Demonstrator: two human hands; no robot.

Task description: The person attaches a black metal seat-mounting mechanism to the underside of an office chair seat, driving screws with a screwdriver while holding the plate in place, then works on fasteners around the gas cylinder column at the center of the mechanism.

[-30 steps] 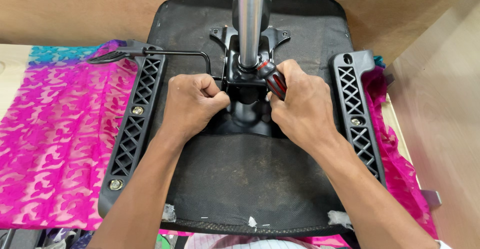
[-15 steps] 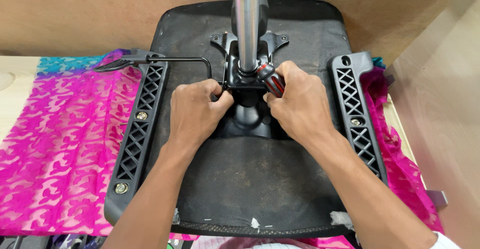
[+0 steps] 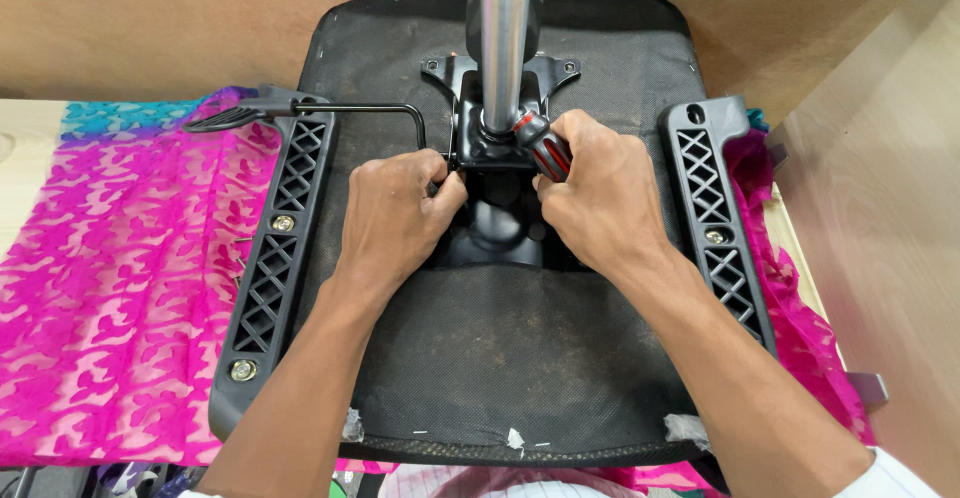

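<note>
An office chair seat (image 3: pixel 500 358) lies upside down, its black fabric underside facing me. A black metal tilt mechanism (image 3: pixel 495 208) sits at its middle with a chrome gas cylinder (image 3: pixel 500 48) standing up from it. My right hand (image 3: pixel 600 198) grips a screwdriver with a red and black handle (image 3: pixel 542 144), pointed down at the mechanism's right side. My left hand (image 3: pixel 400 213) is closed against the mechanism's left edge, fingers pinching near the lever's root; what they pinch is hidden.
Black lattice armrest brackets (image 3: pixel 275 258) (image 3: pixel 715 208) are bolted along both seat sides. A thin black lever (image 3: pixel 300 110) with a paddle sticks out left. Pink and teal patterned cloth (image 3: pixel 110 278) lies underneath. A tan wall stands behind, a wooden panel (image 3: pixel 890 208) at right.
The view has drifted a little, so the seat sits lower in the frame. Both hands stay at the mechanism; the screwdriver handle has shifted slightly.
</note>
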